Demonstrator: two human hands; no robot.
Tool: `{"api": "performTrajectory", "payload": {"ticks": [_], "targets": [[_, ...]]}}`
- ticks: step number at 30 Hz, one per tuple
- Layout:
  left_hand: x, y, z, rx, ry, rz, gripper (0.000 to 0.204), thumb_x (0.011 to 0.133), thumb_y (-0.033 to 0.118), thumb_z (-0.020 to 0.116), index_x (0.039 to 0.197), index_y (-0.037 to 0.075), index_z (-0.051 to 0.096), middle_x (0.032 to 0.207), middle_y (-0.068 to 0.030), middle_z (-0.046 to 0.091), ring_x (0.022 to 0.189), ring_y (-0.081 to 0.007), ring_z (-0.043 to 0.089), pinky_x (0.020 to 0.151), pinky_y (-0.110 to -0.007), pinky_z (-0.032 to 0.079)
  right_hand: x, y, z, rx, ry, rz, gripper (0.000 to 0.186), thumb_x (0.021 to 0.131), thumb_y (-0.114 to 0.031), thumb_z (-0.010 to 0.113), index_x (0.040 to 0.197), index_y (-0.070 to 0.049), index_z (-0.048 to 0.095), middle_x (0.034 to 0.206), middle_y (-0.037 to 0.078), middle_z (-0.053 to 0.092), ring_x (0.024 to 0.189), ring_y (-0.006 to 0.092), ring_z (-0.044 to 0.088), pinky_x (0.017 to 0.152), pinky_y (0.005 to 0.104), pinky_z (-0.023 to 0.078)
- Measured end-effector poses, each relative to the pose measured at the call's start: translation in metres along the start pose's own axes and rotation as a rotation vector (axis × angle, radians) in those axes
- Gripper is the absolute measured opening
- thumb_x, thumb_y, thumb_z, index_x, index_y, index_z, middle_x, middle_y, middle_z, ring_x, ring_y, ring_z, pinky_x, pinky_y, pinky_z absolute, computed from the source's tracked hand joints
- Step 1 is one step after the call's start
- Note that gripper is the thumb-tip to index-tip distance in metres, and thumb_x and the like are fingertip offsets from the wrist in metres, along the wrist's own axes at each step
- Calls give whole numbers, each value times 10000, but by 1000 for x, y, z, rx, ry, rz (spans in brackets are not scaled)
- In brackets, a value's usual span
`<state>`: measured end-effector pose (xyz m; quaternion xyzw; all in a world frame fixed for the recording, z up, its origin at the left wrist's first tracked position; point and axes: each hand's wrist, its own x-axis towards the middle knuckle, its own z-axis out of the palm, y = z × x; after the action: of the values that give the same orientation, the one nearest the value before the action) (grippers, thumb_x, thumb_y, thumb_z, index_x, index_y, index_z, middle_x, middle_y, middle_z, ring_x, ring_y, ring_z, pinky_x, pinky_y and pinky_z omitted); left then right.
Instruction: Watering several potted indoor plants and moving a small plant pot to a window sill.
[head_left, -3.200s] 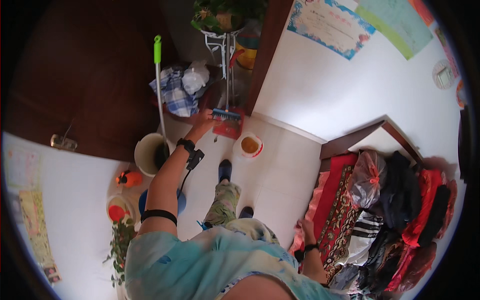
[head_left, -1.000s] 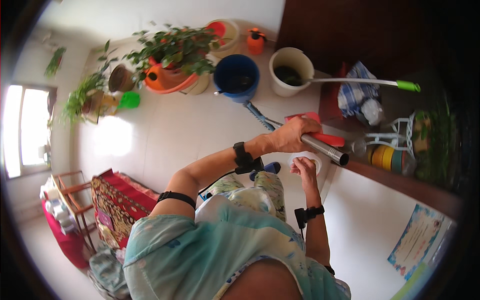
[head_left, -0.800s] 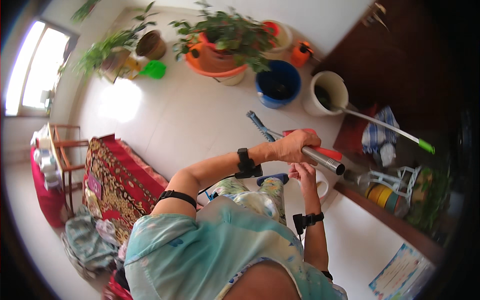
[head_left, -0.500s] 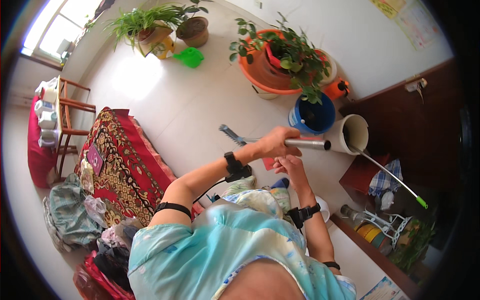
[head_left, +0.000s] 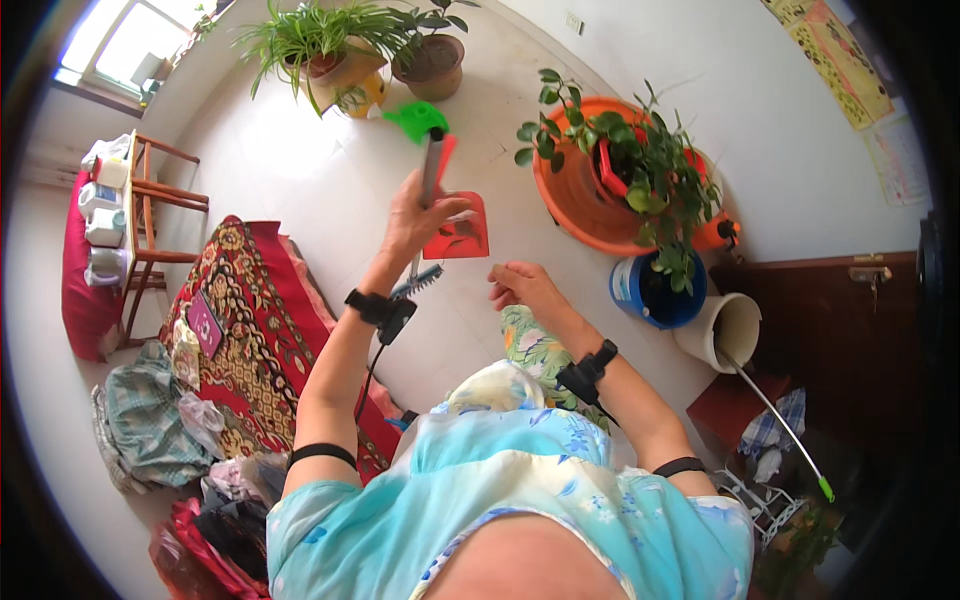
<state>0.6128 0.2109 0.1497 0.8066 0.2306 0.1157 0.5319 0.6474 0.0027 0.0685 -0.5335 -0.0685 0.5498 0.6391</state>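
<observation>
My left hand (head_left: 408, 222) is wrapped round a long-handled brush with a metal tube handle (head_left: 432, 165). A blue-grey bristled brush head (head_left: 418, 282) shows below my wrist side. Alongside the tube runs the red handle of a dustpan (head_left: 470, 238), which seems gripped together with it; the flat red pan shows just right of my fingers, with dark marks on it. My right hand (head_left: 530, 292) hangs apart to the right of the pan, fingers loosely bent, nothing visible in it.
Ahead stand potted plants (head_left: 325, 60) and a green watering can (head_left: 418, 120). On the right are an orange basin (head_left: 575, 215), a blue bucket (head_left: 630, 295) and a white bucket (head_left: 745, 318) holding a green-tipped pole (head_left: 790, 430). A patterned carpet (head_left: 240, 330) lies left.
My left hand has swung the brush and dustpan leftward and forward, turning the handle from sideways to pointing away. My right hand, earlier close beside it, is now apart. The view has shifted.
</observation>
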Motion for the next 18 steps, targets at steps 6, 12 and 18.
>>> {"api": "performTrajectory", "payload": {"ticks": [6, 12, 18], "targets": [[75, -41, -41, -51, 368, -113, 274, 688, 177, 769, 616, 23, 553, 524, 28, 478, 489, -61, 436, 451, -233, 345, 93, -57, 22, 101, -80, 101, 336, 868, -334, 544, 923, -3, 545, 732, 102, 590, 607, 157, 603, 616, 251, 507], [132, -114, -69, -137, 492, -266, 354, 640, 182, 807, 710, -1, 513, 641, -8, 547, 646, -116, 552, 616, -256, 432, 172, -70, 37, 107, -147, 177, 372, 893, -325, 502, 1044, 15, 493, 831, 151, 605, 740, 210, 630, 719, 301, 506], [154, -149, -81, -400, 414, -249, 285, 621, 133, 793, 678, 50, 526, 632, 10, 517, 614, -97, 497, 586, -268, 387, 226, -71, 68, 180, -64, 185, 435, 892, -368, 497, 1139, -14, 441, 884, 140, 589, 795, 230, 627, 740, 323, 490]]}}
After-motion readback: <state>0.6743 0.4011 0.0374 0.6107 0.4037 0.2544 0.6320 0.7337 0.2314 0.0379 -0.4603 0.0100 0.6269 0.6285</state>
